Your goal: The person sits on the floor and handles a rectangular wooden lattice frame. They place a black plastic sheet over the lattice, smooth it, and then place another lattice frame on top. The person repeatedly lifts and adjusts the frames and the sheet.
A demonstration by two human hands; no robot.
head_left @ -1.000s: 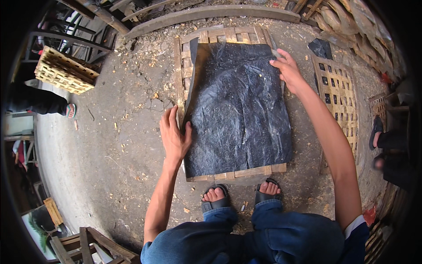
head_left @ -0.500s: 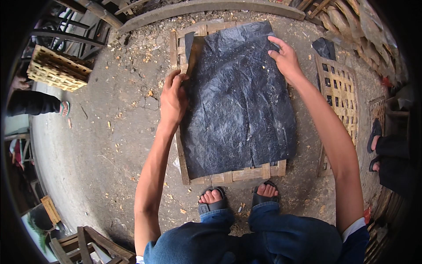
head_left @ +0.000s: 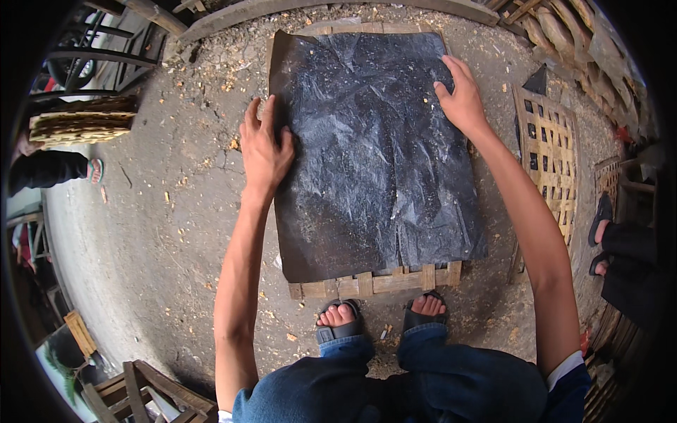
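Observation:
A wrinkled black plastic sheet (head_left: 374, 162) lies spread over a woven bamboo tray with a wooden frame (head_left: 374, 284), whose slats show only along the near and far edges. At the sheet's left edge rests my left hand (head_left: 266, 146), fingers apart and thumb on the plastic. Opposite it, my right hand (head_left: 462, 99) lies at the upper right edge, its thumb and fingers spread. Neither hand visibly grips the plastic. The sheet reaches past the tray on the right side.
Another woven tray (head_left: 546, 151) lies on the right, with a dark scrap (head_left: 537, 80) by it. A curved wooden beam (head_left: 338, 11) crosses the far side. At left, a person's leg (head_left: 53, 171) stands under stacked woven trays (head_left: 83, 121); another person's feet (head_left: 601, 236) are at right.
The sheet's left side, lifted before, now lies flat out to the tray's left edge. My left hand has moved left and its fingers have opened. The stacked trays at left have tilted.

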